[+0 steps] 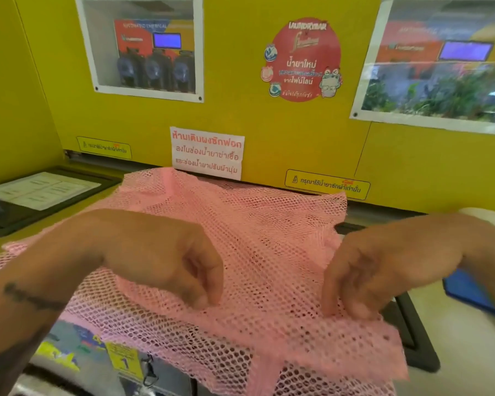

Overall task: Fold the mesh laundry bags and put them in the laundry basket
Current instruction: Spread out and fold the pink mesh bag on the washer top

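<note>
A mesh laundry bag (240, 252) lies spread across the machine top (0, 244), its near edge hanging over the front. The left hand (166, 261) and right hand (383, 270) rest on it, side by side, near that edge. A wall (240, 115) stands behind, a paper notice (207, 152) just beyond the bag's far edge.

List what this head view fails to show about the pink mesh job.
- Laundry basket: not in the head view.
- Pink mesh laundry bag: bottom edge cuts off its near end; how many layers or bags, unclear.
- Left hand and right hand: fingertips curl into the mesh; motion blur hides the exact grip.
</note>
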`<state>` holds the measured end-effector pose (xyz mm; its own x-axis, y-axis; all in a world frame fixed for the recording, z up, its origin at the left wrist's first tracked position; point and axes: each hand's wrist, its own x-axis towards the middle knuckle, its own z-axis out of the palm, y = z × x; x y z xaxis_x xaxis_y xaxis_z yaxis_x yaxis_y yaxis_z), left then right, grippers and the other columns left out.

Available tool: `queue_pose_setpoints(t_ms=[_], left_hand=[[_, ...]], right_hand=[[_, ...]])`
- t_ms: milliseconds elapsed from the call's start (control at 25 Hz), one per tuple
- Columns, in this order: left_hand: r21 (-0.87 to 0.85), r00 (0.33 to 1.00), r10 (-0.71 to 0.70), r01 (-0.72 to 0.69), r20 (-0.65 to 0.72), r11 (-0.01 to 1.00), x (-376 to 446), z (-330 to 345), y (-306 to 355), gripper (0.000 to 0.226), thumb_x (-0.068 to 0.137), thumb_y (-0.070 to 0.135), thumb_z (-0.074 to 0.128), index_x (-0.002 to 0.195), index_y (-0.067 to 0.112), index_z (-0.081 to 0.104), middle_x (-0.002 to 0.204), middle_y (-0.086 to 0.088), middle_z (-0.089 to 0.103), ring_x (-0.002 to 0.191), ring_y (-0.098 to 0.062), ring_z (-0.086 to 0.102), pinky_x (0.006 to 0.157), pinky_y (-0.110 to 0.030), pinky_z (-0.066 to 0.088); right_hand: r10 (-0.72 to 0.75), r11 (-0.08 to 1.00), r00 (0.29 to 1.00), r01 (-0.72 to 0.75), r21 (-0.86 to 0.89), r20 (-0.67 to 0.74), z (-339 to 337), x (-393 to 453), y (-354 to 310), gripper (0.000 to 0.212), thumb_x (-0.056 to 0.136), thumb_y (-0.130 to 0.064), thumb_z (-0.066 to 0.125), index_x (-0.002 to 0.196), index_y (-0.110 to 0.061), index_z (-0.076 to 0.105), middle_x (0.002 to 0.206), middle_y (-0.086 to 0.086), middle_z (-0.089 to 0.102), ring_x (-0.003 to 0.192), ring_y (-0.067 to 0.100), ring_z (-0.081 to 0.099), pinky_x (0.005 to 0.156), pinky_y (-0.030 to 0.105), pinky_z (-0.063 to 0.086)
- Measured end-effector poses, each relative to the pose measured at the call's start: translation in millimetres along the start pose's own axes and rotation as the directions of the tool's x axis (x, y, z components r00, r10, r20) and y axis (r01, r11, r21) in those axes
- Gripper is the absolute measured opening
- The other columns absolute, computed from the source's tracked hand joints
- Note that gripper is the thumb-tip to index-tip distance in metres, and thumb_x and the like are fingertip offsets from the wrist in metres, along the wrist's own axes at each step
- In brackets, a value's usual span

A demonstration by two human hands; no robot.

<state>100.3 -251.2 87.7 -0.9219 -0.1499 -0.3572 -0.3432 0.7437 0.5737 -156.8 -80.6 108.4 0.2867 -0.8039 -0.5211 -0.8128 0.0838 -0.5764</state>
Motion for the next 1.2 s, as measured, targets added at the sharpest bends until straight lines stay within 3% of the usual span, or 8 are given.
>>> queue_pose_setpoints(t_ms=[120, 280, 400, 560, 840, 920, 1040, 1200], left_hand=[[-0.020, 0.983, 0.055, -0.060, -0.178, 0.998, 16, -1, 6, 0.009, 0.090, 0.030, 0.069, 0.087, 0.038, 0.072, 0.083, 0.017, 0.072, 0.080, 0.000, 0.065, 0.080, -0.026, 0.050], [0.050, 0.916, 0.087, -0.074, -0.392, 0.996, 62, 4, 18, 0.021, 0.093, 0.042, 0.060, 0.113, 0.045, 0.064, 0.113, 0.020, 0.067, 0.104, 0.005, 0.060, 0.102, -0.035, 0.047], [0.207, 0.966, 0.057, -0.004, -0.251, 0.978, 104, 27, 27, 0.058, 0.088, 0.069, 0.045, 0.143, 0.054, 0.031, 0.159, 0.013, 0.027, 0.145, -0.011, 0.026, 0.118, -0.050, 0.024], [0.320, 0.996, -0.074, 0.083, -0.039, 0.944, 134, 46, 28, 0.080, 0.076, 0.086, 0.035, 0.146, 0.061, 0.003, 0.163, 0.016, -0.018, 0.149, -0.018, -0.020, 0.118, -0.059, -0.010], [0.288, 0.985, 0.098, -0.053, -0.144, 0.956, 144, 59, 47, 0.075, 0.086, 0.076, 0.038, 0.146, 0.060, -0.004, 0.164, 0.018, -0.008, 0.147, -0.005, -0.020, 0.115, -0.056, -0.021], [0.276, 0.981, 0.128, -0.084, -0.145, 0.957, 145, 64, 56, 0.075, 0.090, 0.069, 0.041, 0.147, 0.058, -0.006, 0.164, 0.017, -0.002, 0.149, -0.004, -0.013, 0.116, -0.054, -0.019], [0.266, 0.970, 0.071, -0.007, -0.231, 0.964, 150, 64, 63, 0.069, 0.091, 0.069, 0.038, 0.151, 0.051, 0.008, 0.164, 0.015, 0.006, 0.150, -0.011, 0.002, 0.121, -0.052, -0.002], [0.226, 0.942, -0.068, 0.149, -0.328, 0.963, 164, 56, 65, 0.066, 0.090, 0.071, 0.030, 0.150, 0.047, 0.019, 0.162, 0.010, 0.020, 0.147, -0.020, 0.023, 0.119, -0.051, 0.019]], right_hand=[[0.097, 0.995, 0.947, -0.098, 0.010, -0.305, -24, 10, 21, 0.027, 0.094, -0.024, 0.062, 0.120, -0.027, 0.067, 0.095, -0.001, 0.076, 0.089, 0.018, 0.070, 0.085, 0.037, 0.055], [0.273, 0.934, 0.580, -0.350, 0.068, -0.767, -57, 47, 73, 0.026, 0.093, -0.021, 0.060, 0.117, -0.027, 0.064, 0.124, -0.001, 0.062, 0.111, 0.019, 0.058, 0.084, 0.031, 0.044], [0.385, 0.885, 0.595, -0.454, 0.100, -0.705, -58, 80, 103, 0.023, 0.091, -0.020, 0.058, 0.111, -0.018, 0.069, 0.128, 0.002, 0.063, 0.115, 0.020, 0.058, 0.086, 0.031, 0.046], [0.378, 0.842, 0.501, -0.536, 0.063, -0.778, -66, 94, 121, 0.013, 0.083, -0.018, 0.063, 0.074, -0.010, 0.058, 0.079, 0.005, 0.062, 0.082, 0.026, 0.064, 0.064, 0.032, 0.049], [0.425, 0.796, 0.514, -0.604, 0.038, -0.746, -74, 90, 132, 0.010, 0.086, -0.020, 0.053, 0.082, -0.012, 0.056, 0.082, 0.001, 0.054, 0.084, 0.023, 0.053, 0.059, 0.029, 0.038], [0.339, 0.897, 0.533, -0.431, 0.095, -0.776, -75, 90, 132, 0.012, 0.086, -0.009, 0.056, 0.096, -0.012, 0.061, 0.092, -0.002, 0.055, 0.089, 0.019, 0.054, 0.064, 0.027, 0.042], [0.280, 0.960, 0.387, -0.083, 0.269, -0.879, -83, 82, 134, 0.014, 0.088, -0.005, 0.055, 0.097, -0.014, 0.061, 0.089, 0.005, 0.064, 0.080, 0.020, 0.058, 0.061, 0.031, 0.043], [0.283, 0.935, 0.584, 0.010, 0.355, -0.761, -86, 55, 145, 0.014, 0.085, 0.000, 0.052, 0.093, -0.008, 0.060, 0.096, 0.016, 0.064, 0.081, 0.028, 0.060, 0.066, 0.041, 0.051]])
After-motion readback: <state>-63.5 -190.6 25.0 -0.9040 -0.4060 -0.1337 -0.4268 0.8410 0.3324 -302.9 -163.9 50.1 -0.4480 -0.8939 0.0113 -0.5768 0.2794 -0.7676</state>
